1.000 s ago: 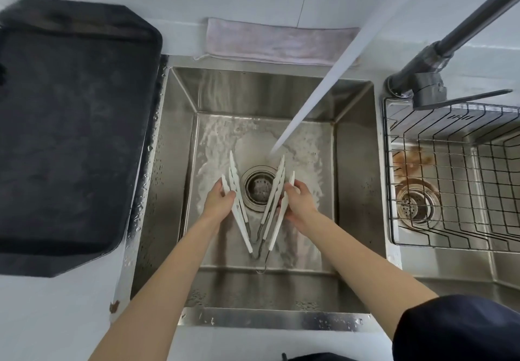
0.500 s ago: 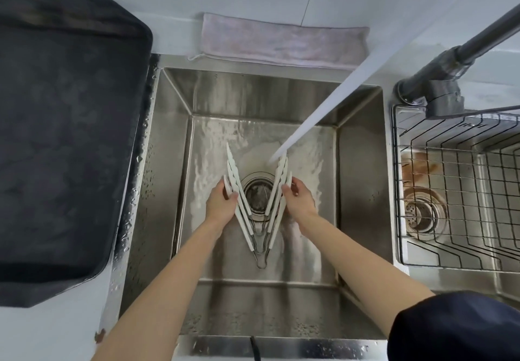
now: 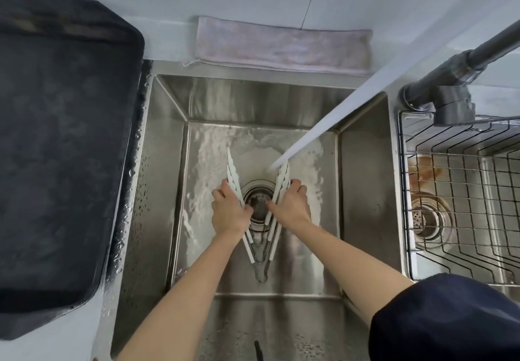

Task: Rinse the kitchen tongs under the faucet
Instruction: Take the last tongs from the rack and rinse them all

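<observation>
White kitchen tongs (image 3: 232, 173) with a metal hinge loop are spread in a V over the drain (image 3: 257, 201) of the steel sink (image 3: 166, 163). My left hand (image 3: 229, 211) grips the left arm of the tongs. My right hand (image 3: 291, 204) grips the right arm. A stream of water (image 3: 318, 133) from the dark faucet (image 3: 450, 79) at the upper right lands on the tip of the right arm. The hinge end points toward me.
A dark mat (image 3: 62, 149) covers the counter at the left. A folded pinkish cloth (image 3: 281, 43) lies behind the sink. A wire rack (image 3: 461, 197) sits in the second basin at the right. My dark sleeve (image 3: 444, 321) fills the lower right corner.
Both hands slid down the tong arms toward the drain and closed more fully around them. The right tip came under the water stream. The camera view shifted slightly.
</observation>
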`<state>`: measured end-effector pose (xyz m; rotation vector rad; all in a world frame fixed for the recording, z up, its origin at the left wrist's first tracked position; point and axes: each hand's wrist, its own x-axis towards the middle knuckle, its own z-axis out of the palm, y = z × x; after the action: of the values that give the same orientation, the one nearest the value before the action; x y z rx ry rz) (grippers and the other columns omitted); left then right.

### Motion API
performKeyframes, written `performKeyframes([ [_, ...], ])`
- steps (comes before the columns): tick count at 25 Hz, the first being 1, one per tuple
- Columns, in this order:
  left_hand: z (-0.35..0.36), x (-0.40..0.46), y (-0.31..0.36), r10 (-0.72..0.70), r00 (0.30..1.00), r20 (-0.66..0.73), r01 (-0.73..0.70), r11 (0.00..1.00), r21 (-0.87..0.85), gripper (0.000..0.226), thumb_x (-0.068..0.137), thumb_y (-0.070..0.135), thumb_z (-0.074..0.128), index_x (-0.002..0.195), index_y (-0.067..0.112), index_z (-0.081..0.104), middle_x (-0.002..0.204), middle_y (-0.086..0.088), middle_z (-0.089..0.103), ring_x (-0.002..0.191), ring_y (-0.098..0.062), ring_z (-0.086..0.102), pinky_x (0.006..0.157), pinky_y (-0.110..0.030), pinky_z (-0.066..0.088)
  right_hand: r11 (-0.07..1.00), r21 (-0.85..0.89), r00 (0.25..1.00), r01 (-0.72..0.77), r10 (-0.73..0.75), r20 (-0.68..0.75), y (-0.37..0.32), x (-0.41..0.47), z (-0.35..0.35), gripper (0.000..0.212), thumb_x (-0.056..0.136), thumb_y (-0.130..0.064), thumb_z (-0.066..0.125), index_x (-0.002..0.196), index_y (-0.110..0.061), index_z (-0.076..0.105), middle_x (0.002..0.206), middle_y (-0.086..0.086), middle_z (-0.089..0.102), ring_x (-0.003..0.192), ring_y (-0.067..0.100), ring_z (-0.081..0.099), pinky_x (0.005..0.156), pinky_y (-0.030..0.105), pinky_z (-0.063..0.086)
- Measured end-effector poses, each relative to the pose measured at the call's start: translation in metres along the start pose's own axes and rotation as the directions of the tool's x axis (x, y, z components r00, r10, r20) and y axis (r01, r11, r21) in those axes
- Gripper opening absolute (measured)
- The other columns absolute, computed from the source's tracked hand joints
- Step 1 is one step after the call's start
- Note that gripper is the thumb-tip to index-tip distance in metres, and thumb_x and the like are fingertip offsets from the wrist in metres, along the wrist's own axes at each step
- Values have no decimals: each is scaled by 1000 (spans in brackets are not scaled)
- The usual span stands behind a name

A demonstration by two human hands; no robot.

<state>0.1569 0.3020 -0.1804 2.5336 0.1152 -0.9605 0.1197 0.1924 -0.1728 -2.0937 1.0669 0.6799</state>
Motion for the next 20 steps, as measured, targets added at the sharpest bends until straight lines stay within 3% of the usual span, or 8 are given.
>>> performKeyframes([
  [4, -1, -3, 6, -3, 1000, 7, 4, 994, -105, 69, 82, 16, 59, 139, 9, 22, 135, -15, 38, 116, -36, 50, 85, -41, 45, 981, 171, 995, -95, 91, 30, -7, -1, -2, 70, 85, -20, 62, 138, 1, 22, 140, 21, 27, 125, 37, 39, 97, 38, 42],
  [7, -7, -6, 8, -59, 994, 94, 95, 894, -438, 64, 81, 14, 59, 136, 9, 25, 127, -14, 52, 112, -33, 54, 95, -41, 46, 941, 319, 994, -110, 104, 37, -13, -2, -15, 62, 83, -20, 61, 134, -3, 30, 130, 17, 40, 106, 34, 53, 89, 35, 46],
  [9, -16, -10, 14, -63, 990, 122, 126, 780, -614, 57, 85, 10, 56, 135, 8, 29, 115, -7, 55, 105, -25, 55, 93, -34, 46, 909, 415, 999, -45, 33, 37, -18, -7, -29, 53, 83, -18, 61, 129, -7, 37, 110, 9, 54, 99, 29, 56, 88, 36, 48],
  [12, -35, -14, 25, -22, 988, 153, 130, 650, -748, 45, 88, 6, 54, 130, 13, 37, 107, 0, 52, 96, -16, 52, 85, -27, 42, 843, 535, 990, 50, -112, 83, -25, -18, -56, 36, 82, -15, 62, 114, -15, 45, 94, 2, 55, 87, 18, 54, 84, 34, 45],
  [16, -59, -20, 36, 106, 954, 281, 202, 466, -861, 48, 81, -9, 55, 126, 6, 47, 86, -5, 63, 73, -18, 61, 55, -24, 56, 773, 603, 948, 199, -307, 81, -31, -32, -86, 29, 81, -31, 67, 105, -20, 54, 86, -6, 58, 88, 14, 58, 88, 33, 48],
  [19, -66, -32, 43, 168, 941, 294, 213, 383, -899, 43, 82, -8, 56, 121, 7, 50, 86, -6, 63, 79, -19, 63, 61, -27, 54, 726, 604, 913, 328, -408, -6, -40, -47, -99, 13, 86, -36, 61, 84, -29, 51, 76, -10, 53, 72, 5, 53, 71, 22, 45],
  [20, -67, -34, 43, 179, 942, 285, 206, 360, -910, 37, 82, -7, 57, 117, 8, 52, 91, -7, 65, 84, -21, 64, 66, -29, 55, 707, 607, 900, 363, -435, -32, -40, -50, -101, 12, 88, -33, 60, 83, -29, 50, 73, -7, 53, 69, 7, 54, 69, 23, 47],
])
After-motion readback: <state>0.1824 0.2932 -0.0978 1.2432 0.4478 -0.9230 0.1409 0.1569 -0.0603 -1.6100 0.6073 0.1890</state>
